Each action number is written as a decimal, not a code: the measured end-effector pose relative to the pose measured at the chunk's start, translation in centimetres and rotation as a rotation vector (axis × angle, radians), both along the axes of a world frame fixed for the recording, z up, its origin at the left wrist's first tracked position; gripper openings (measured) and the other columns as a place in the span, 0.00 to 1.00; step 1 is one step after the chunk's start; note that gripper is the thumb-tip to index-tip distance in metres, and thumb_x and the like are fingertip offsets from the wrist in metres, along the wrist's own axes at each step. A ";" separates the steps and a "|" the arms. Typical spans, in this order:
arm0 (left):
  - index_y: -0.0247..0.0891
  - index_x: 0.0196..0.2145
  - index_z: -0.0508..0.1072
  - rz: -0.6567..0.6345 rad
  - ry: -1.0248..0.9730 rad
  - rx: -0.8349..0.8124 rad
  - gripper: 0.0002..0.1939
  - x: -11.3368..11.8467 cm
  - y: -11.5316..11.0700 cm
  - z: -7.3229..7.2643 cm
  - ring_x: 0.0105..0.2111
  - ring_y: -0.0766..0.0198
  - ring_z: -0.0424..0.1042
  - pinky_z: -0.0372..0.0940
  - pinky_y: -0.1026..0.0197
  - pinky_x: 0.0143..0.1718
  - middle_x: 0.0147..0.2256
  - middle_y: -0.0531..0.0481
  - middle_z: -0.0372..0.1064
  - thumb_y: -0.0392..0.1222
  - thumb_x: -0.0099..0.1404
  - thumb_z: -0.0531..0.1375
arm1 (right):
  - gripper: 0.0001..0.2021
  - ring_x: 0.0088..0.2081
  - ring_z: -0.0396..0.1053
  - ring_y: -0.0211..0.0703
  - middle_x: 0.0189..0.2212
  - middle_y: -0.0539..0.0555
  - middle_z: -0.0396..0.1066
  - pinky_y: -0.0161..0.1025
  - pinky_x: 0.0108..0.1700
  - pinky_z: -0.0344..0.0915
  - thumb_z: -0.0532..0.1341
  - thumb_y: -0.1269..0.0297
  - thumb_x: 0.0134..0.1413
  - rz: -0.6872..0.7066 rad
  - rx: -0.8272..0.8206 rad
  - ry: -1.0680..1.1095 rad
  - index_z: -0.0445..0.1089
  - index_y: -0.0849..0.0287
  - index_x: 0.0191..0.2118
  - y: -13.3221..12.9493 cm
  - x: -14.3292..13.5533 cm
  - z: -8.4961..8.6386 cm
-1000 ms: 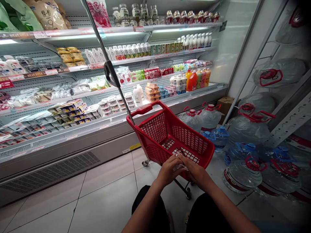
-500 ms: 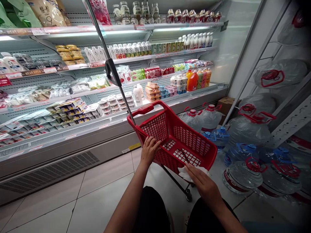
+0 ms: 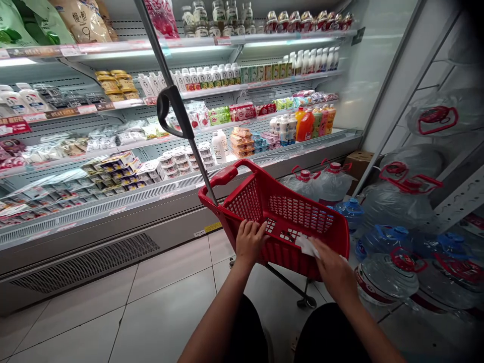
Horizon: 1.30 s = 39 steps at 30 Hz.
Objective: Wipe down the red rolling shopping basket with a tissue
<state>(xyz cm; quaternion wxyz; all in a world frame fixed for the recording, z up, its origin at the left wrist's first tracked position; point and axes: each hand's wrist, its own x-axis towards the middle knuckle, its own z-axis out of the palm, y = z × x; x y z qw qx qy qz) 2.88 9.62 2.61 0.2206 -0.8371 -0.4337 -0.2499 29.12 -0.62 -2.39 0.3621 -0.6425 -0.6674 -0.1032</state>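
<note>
A red plastic shopping basket (image 3: 342,234) on wheels stands before me, tilted, with a long metal pull handle (image 3: 177,108) rising at its left corner. My left hand (image 3: 249,244) is closed over the basket's near rim, fingers bent inward. Over the same rim, farther right, my right hand (image 3: 335,269) presses a white cloth or tissue (image 3: 306,245) against the wall near the top edge. Part of the cloth is hidden under that hand. Through the perforated base the floor shows in places.
An open refrigerated display (image 3: 177,232) with yogurt tubs, bottles and packs runs along the back and left. Large water bottles (image 3: 389,277) with red and blue caps crowd the floor on the right, beside a metal rack. Pale floor tiles (image 3: 166,312) lie below.
My right hand has moved with the white cloth from the outer side of the near wall up to its rim. The basket has tipped slightly; my left hand still grips the rim.
</note>
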 end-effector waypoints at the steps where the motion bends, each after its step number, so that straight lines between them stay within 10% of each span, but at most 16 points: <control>1: 0.45 0.62 0.71 -0.028 0.004 -0.009 0.22 0.2 -0.4 0.2 0.52 0.54 0.73 0.60 0.47 0.66 0.50 0.47 0.77 0.49 0.73 0.61 | 0.25 0.60 0.72 0.53 0.62 0.58 0.72 0.51 0.56 0.70 0.47 0.64 0.72 -0.003 -0.012 -0.020 0.60 0.53 0.71 -0.1 -0.4 -0.2; 6: 0.46 0.65 0.68 -0.067 0.012 0.020 0.25 -2.9 -0.6 2.9 0.67 0.51 0.61 0.51 0.41 0.72 0.68 0.48 0.62 0.52 0.74 0.59 | 0.26 0.62 0.70 0.53 0.61 0.58 0.72 0.50 0.59 0.66 0.48 0.69 0.70 0.035 0.054 -0.112 0.61 0.57 0.70 -0.2 -0.6 -1.5; 14: 0.54 0.62 0.72 0.028 -0.050 0.038 0.19 -4.0 -0.4 4.2 0.59 0.51 0.71 0.20 0.28 0.71 0.58 0.53 0.75 0.47 0.76 0.58 | 0.24 0.62 0.70 0.51 0.61 0.56 0.72 0.50 0.60 0.66 0.50 0.67 0.70 -0.015 0.049 -0.024 0.66 0.53 0.67 2.3 0.8 -1.0; 22: 0.35 0.75 0.48 -0.030 -0.020 -0.003 0.34 -0.1 -2.1 3.6 0.70 0.57 0.58 0.48 0.48 0.74 0.71 0.44 0.54 0.35 0.74 0.50 | 0.36 0.69 0.59 0.49 0.70 0.59 0.59 0.54 0.69 0.61 0.46 0.78 0.65 0.308 0.237 0.010 0.40 0.58 0.77 6.1 -13.2 3.2; 33: 0.30 0.74 0.45 -0.034 -0.064 -0.108 0.48 0.7 -3.2 4.7 0.73 0.51 0.49 0.46 0.46 0.74 0.74 0.40 0.45 0.35 0.58 0.56 | 0.35 0.70 0.58 0.49 0.68 0.54 0.63 0.59 0.71 0.56 0.45 0.77 0.67 0.085 0.098 -0.067 0.47 0.49 0.76 2.5 1.2 -1.0; 39: 0.31 0.75 0.41 -0.081 -0.107 -0.150 0.52 1.0 -3.9 5.2 0.73 0.46 0.47 0.48 0.42 0.73 0.75 0.38 0.38 0.35 0.56 0.58 | 0.35 0.69 0.60 0.48 0.68 0.57 0.63 0.54 0.69 0.60 0.46 0.77 0.66 0.277 0.126 0.007 0.47 0.54 0.76 5.6 -7.2 1.7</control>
